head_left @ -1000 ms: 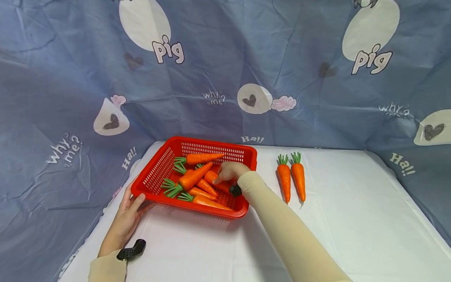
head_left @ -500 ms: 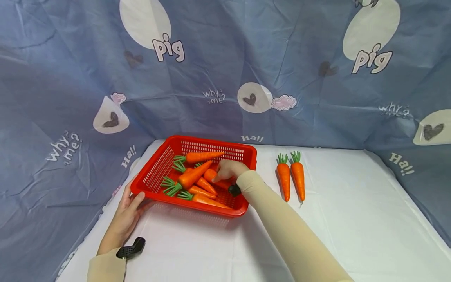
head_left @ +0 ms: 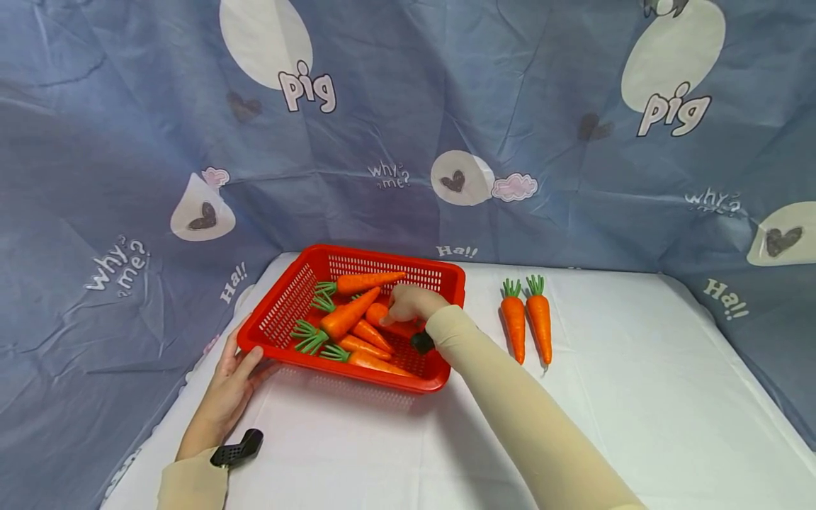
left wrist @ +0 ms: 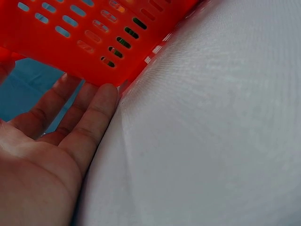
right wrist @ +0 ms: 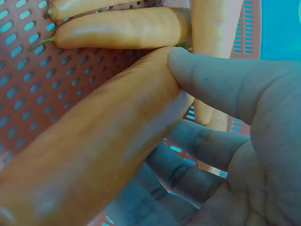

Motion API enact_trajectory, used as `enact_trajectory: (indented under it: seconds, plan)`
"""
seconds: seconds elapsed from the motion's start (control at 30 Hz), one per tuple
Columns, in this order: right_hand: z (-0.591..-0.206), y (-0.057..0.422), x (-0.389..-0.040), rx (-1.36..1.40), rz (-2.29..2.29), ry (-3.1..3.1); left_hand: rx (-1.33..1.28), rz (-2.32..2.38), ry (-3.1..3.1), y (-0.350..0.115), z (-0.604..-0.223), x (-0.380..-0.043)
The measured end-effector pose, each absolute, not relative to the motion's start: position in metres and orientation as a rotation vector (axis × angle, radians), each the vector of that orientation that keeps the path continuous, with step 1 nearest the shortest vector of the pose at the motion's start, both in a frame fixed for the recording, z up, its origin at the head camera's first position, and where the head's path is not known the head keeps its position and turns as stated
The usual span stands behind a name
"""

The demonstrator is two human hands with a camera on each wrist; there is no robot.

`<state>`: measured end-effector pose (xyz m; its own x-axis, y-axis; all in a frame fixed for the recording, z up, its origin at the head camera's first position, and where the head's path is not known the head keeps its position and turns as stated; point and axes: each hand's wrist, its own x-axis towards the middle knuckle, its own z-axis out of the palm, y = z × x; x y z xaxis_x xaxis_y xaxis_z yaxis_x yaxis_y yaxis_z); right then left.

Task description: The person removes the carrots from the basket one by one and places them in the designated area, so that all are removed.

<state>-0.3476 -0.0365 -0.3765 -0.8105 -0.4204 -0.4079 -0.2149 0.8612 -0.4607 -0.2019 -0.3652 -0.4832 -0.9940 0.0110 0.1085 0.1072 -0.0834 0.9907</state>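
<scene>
A red slotted plastic basket (head_left: 438,375) holds several orange carrots with green tops. My left hand (head_left: 228,389) grips its near left corner, with the thumb on the rim and the fingers (left wrist: 96,110) against the lower wall. Inside the basket, towards the right, my right hand (head_left: 413,303) holds a carrot (right wrist: 99,136) between thumb and fingers. That carrot's green top is mostly hidden in the head view. One carrot (head_left: 344,317) lies across others on the left, another (head_left: 366,283) along the back wall, and one (head_left: 370,362) along the front.
Two carrots (head_left: 513,322) lie side by side on the white tablecloth (head_left: 637,397), right of the basket, tops pointing away. A blue printed cloth (head_left: 382,106) hangs behind the table and along its left side.
My right hand has shifted slightly up and left with the carrot. The carrot lying across the others has moved slightly left. My left hand stays at the basket's corner.
</scene>
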Motion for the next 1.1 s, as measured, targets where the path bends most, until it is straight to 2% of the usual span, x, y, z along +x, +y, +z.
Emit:
enact_trajectory:
  seconds: [1.1]
  plan:
    - [-0.343,-0.015,-0.337,-0.504,-0.487,2.540,-0.215,-2.275,-2.041,-0.366,-0.487,-0.203]
